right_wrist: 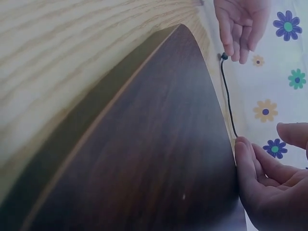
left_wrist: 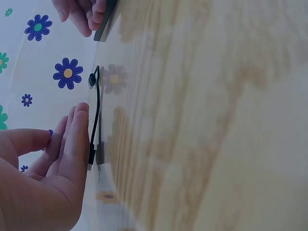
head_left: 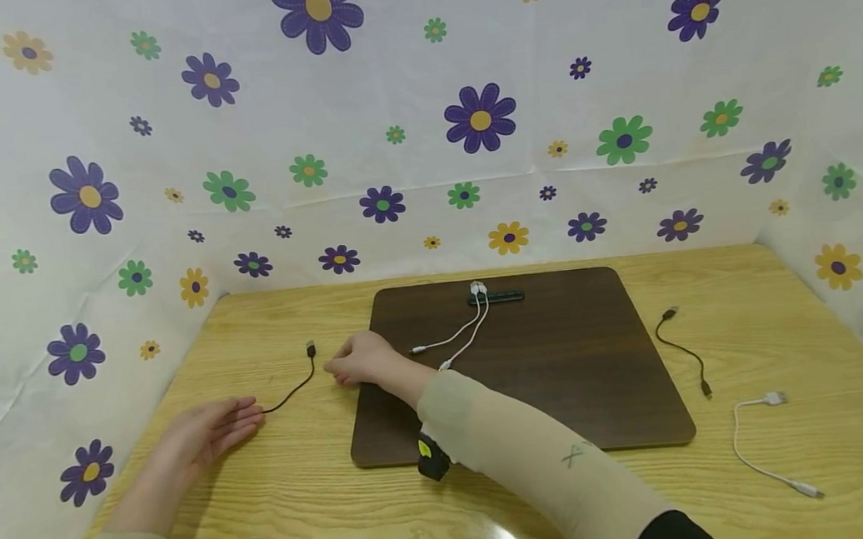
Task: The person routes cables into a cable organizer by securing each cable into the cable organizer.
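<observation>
A short black USB cable [head_left: 293,391] lies on the wood-grain table, left of a dark brown board [head_left: 558,361]. My left hand [head_left: 206,440] is at the cable's lower end, its fingers nearly straight. In the left wrist view a connector of the black cable [left_wrist: 92,155] shows beside the fingers [left_wrist: 77,139] of that hand. My right hand [head_left: 366,359] reaches over the board's left edge, just right of the cable's USB plug [head_left: 311,347]. In the right wrist view its thumb stands apart from the fingers [right_wrist: 243,156], with nothing gripped between them.
Two white cables [head_left: 473,329] lie on the board, their plugs at a black power strip or hub [head_left: 504,297] near its back edge. Right of the board are another black cable [head_left: 681,346] and a white cable [head_left: 738,440]. A flowered cloth [head_left: 403,79] hangs behind the table.
</observation>
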Action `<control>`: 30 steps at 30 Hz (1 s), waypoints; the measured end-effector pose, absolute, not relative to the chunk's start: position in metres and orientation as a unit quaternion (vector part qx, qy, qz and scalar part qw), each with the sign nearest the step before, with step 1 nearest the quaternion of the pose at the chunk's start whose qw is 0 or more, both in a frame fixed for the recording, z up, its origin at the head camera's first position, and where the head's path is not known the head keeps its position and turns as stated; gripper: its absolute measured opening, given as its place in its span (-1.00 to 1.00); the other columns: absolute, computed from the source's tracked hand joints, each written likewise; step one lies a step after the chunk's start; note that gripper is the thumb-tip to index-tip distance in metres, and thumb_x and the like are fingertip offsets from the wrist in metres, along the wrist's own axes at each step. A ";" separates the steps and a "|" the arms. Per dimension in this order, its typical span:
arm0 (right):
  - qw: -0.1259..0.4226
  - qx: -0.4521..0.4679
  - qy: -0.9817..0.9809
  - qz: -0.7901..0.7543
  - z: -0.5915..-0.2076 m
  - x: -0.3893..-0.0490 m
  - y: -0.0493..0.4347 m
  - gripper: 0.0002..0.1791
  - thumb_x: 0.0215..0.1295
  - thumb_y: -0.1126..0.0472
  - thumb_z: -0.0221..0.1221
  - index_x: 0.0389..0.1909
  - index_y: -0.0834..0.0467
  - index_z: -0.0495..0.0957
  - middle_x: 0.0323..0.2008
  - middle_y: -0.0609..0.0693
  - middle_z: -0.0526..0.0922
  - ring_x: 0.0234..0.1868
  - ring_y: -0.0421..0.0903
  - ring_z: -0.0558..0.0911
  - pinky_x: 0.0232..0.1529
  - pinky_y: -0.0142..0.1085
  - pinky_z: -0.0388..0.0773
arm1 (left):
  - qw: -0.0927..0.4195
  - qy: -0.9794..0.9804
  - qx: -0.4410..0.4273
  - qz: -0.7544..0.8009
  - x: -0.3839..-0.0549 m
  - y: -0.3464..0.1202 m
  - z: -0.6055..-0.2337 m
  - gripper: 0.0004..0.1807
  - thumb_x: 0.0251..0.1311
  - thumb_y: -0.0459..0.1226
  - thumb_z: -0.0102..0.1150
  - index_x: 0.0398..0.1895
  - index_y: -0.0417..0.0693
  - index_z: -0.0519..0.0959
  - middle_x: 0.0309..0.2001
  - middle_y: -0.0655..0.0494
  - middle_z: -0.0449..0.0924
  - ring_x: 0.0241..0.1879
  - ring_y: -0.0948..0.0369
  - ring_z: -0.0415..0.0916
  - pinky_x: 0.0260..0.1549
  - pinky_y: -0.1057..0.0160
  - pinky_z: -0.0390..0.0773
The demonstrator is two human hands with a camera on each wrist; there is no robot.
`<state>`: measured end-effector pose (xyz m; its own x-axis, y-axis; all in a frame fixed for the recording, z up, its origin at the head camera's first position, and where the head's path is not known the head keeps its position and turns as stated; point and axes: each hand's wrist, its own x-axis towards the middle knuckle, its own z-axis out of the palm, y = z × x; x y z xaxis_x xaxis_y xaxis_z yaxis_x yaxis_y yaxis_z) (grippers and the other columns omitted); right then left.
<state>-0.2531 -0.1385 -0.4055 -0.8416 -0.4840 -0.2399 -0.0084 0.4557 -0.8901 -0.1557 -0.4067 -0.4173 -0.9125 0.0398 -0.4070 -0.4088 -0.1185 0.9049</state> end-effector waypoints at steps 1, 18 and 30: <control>0.232 -0.155 0.825 -0.491 -0.406 -0.253 -0.140 -0.68 0.53 0.16 0.27 0.06 0.33 0.75 -0.14 0.14 0.85 -0.10 -0.03 0.83 -0.12 -0.35 0.78 | 0.145 0.657 -0.141 0.726 -0.156 -0.407 -0.417 -0.55 0.70 -0.33 -0.19 -0.16 -0.05 0.78 -0.22 0.18 0.85 -0.17 0.31 0.82 -0.03 0.35 0.78; 0.166 -0.214 0.884 -0.381 -0.408 -0.250 -0.164 -0.71 0.53 0.09 0.29 -0.26 0.18 0.87 -0.44 -0.02 0.83 -0.60 -0.24 0.54 -0.51 -0.44 0.47 | 0.068 0.849 -0.140 0.505 -0.163 -0.392 -0.409 -0.51 0.63 -0.33 0.02 0.36 -0.66 0.40 -0.20 0.14 0.83 -0.32 0.50 0.73 -0.15 0.38 0.78; 0.146 -0.180 0.915 -0.329 -0.412 -0.254 -0.181 -0.28 0.49 0.03 0.33 -0.91 0.01 0.30 -0.88 -0.19 0.20 -0.76 -0.24 0.23 -0.64 -0.42 0.24 | 0.035 0.956 -0.089 0.279 -0.166 -0.367 -0.404 -0.74 0.48 -0.30 0.26 0.01 -0.35 0.74 -0.19 -0.18 0.83 -0.29 0.09 0.76 -0.31 0.14 0.72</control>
